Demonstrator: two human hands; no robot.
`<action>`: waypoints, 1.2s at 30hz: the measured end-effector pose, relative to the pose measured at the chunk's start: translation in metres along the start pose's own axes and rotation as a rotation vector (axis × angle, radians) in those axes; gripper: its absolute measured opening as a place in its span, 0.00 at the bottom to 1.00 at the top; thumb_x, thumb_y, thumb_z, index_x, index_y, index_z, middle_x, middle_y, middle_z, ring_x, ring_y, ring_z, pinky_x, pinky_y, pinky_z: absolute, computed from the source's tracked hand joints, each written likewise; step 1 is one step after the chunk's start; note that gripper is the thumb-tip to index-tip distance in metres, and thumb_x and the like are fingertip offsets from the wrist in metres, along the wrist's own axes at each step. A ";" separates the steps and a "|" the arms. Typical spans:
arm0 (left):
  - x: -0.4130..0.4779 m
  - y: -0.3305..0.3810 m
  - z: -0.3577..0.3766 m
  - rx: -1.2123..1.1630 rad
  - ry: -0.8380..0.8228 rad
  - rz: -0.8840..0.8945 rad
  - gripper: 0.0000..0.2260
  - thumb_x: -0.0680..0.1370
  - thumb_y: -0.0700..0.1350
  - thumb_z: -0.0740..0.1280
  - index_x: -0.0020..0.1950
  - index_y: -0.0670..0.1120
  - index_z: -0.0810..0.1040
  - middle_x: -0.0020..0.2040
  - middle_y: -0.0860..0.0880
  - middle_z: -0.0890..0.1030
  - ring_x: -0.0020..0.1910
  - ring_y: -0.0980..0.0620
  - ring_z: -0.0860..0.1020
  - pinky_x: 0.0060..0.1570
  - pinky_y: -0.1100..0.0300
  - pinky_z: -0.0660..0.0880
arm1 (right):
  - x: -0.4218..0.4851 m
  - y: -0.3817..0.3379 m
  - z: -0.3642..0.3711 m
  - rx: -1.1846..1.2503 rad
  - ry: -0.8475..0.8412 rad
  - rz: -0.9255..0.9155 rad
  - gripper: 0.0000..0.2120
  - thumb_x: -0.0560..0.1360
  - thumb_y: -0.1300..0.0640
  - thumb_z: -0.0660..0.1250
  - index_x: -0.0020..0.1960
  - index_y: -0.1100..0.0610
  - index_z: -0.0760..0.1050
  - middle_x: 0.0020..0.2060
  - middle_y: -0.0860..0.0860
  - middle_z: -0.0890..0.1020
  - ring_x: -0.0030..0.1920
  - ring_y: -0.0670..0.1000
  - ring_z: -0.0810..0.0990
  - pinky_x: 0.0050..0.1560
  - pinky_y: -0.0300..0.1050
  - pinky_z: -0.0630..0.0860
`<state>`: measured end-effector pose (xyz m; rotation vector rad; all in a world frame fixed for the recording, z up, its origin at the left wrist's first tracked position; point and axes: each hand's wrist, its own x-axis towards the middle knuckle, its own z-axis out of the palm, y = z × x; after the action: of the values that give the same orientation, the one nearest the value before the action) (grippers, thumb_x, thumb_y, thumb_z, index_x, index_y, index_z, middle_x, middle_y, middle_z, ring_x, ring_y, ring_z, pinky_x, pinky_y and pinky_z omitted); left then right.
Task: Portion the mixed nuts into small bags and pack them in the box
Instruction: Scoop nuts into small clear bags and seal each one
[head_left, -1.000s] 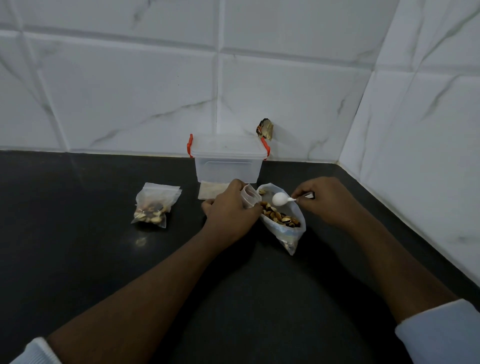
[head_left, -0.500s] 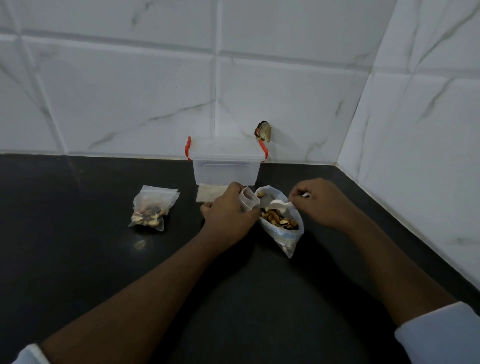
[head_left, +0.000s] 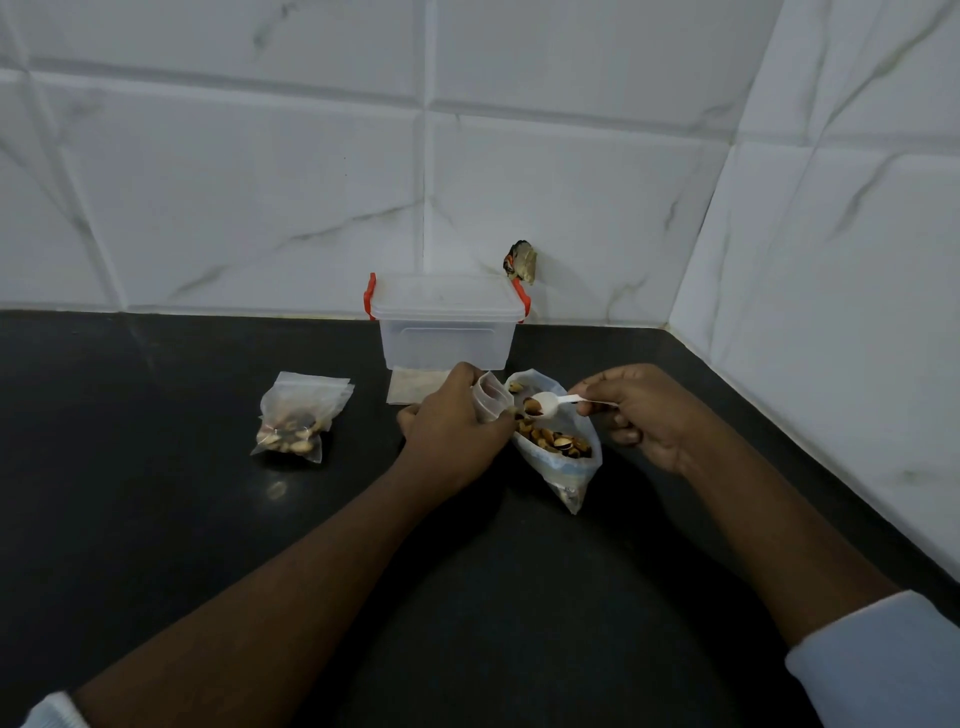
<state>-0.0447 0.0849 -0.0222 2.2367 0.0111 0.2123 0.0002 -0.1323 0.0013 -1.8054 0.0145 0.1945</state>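
Our black table carries everything. Just beyond the left grip stands the clear box, lid on, with red latches at both ends. Between that grip and the right grip lies the open large bag of mixed nuts, brown and pale. Bluish print near its lower corner is too blurred for us to read. Well out to the left grip's far side sits a filled bag. Our left grip curls round a small bag, mouth open. Our right grip pinches a white spoon that holds nuts just beside that mouth.
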 end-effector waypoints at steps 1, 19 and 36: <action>0.001 -0.001 0.001 -0.009 0.001 0.007 0.18 0.79 0.53 0.71 0.66 0.56 0.69 0.55 0.58 0.77 0.60 0.53 0.77 0.75 0.42 0.61 | 0.001 0.000 -0.002 0.036 -0.011 -0.004 0.08 0.80 0.66 0.65 0.49 0.64 0.84 0.36 0.55 0.83 0.25 0.43 0.66 0.23 0.36 0.61; 0.001 -0.006 0.001 -0.073 -0.020 0.060 0.18 0.78 0.52 0.73 0.59 0.60 0.66 0.51 0.62 0.74 0.58 0.55 0.75 0.72 0.39 0.65 | -0.023 -0.015 0.015 -0.325 -0.193 -0.561 0.11 0.77 0.66 0.73 0.54 0.53 0.85 0.50 0.44 0.87 0.52 0.43 0.85 0.52 0.34 0.79; -0.003 0.000 -0.002 -0.061 -0.013 0.011 0.17 0.77 0.47 0.73 0.59 0.59 0.68 0.51 0.60 0.75 0.60 0.51 0.78 0.71 0.41 0.69 | -0.006 -0.008 -0.011 -0.729 0.080 -0.431 0.09 0.76 0.61 0.72 0.47 0.47 0.85 0.40 0.43 0.84 0.39 0.43 0.78 0.40 0.39 0.70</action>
<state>-0.0478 0.0865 -0.0210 2.1775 -0.0144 0.2008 -0.0033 -0.1418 0.0120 -2.4840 -0.4355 -0.2125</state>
